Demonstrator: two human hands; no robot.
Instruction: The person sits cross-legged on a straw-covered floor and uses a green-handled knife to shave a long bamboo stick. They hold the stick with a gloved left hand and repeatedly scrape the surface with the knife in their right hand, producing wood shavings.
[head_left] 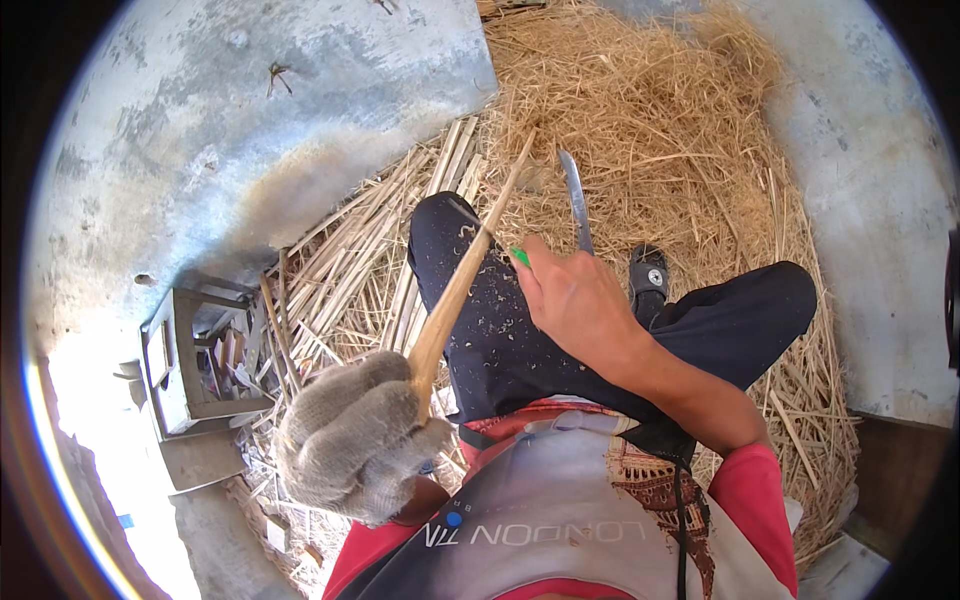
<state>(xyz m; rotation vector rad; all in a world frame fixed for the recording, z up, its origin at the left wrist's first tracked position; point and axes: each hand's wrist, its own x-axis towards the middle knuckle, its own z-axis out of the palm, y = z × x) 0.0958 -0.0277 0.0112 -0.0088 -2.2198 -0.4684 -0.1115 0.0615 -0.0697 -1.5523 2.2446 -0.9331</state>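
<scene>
Evidently, bare fingers and a thigh share the knife's path

Loose straw (640,90) spreads across the floor between grey panels (300,110), with pale split strips (340,250) lying beside the seated person's dark trousers (520,320). Above the thigh slants the wooden stick (450,300), thick end low, tapered end pointing away toward the straw. The gloved left hand (355,435) wraps that thick end; should the knit slip on smooth wood, the stick could twist under the edge. The bare right hand (580,305) grasps a green-handled knife (520,257), its thin blade crossing the stick; whether it bites in, I cannot tell. Too much force might carry it past the wood into the knee. A longer blade (577,200) shows just beyond the knuckles, its lower end hidden, so a careless reach could nick skin. Pale flecks (510,325) dot the cloth.
</scene>
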